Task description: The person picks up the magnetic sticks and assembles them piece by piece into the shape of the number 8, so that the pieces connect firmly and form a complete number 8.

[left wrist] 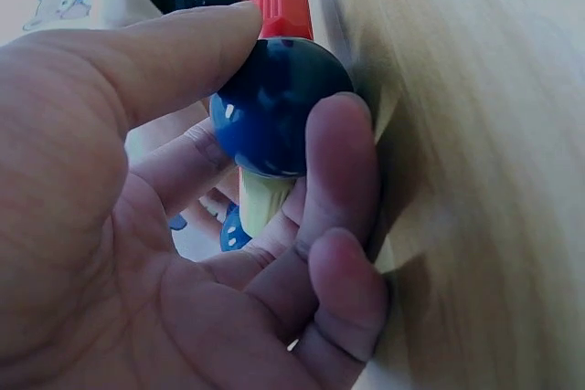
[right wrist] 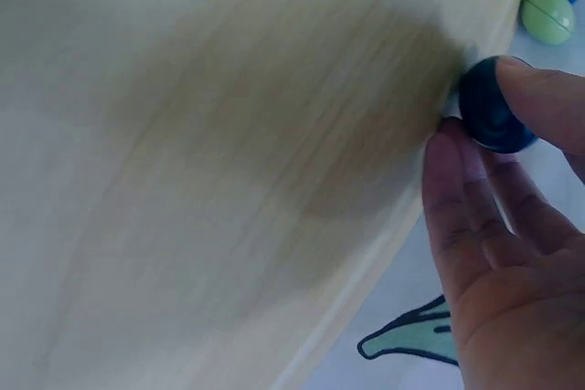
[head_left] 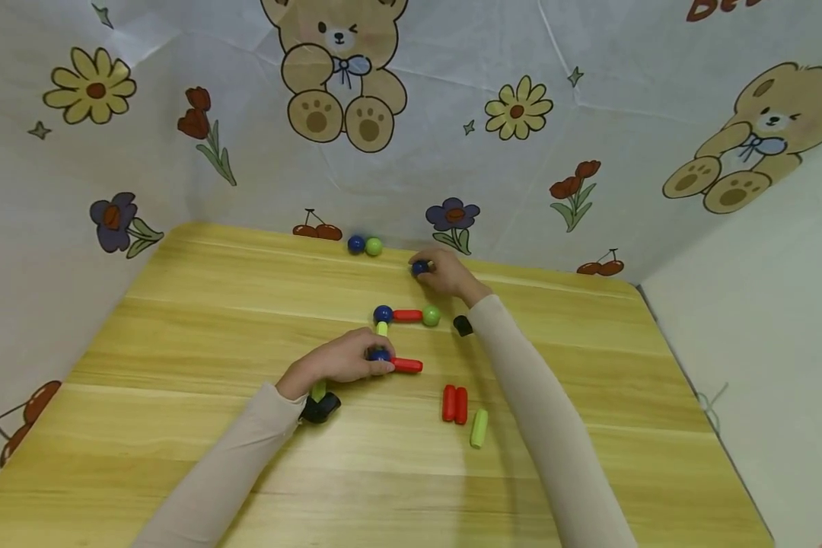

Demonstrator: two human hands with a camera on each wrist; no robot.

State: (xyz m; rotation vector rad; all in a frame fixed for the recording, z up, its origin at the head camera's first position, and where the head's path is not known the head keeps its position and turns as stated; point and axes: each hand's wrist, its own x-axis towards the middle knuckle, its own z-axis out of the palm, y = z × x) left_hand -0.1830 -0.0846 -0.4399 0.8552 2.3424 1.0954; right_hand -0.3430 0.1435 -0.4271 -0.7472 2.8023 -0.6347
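Observation:
With thumb and fingers, my left hand (head_left: 342,356) grips a blue ball (left wrist: 274,111) low over the wooden table. A red stick (head_left: 408,366) sticks out of that ball to the right. A yellow-green stick (head_left: 382,329) leads from it to another blue ball (head_left: 383,314) farther back. From there a second red stick (head_left: 407,316) runs to a green ball (head_left: 431,316). Near the table's back edge, my right hand (head_left: 448,275) pinches a loose blue ball (right wrist: 494,107) between thumb and fingers.
Left of my right hand, a blue ball (head_left: 356,244) and a green ball (head_left: 374,246) sit together at the back edge. Two red sticks (head_left: 449,403) lie side by side nearer me, beside a yellow-green stick (head_left: 479,428). A printed cloth (head_left: 246,99) hangs behind the table (head_left: 555,457).

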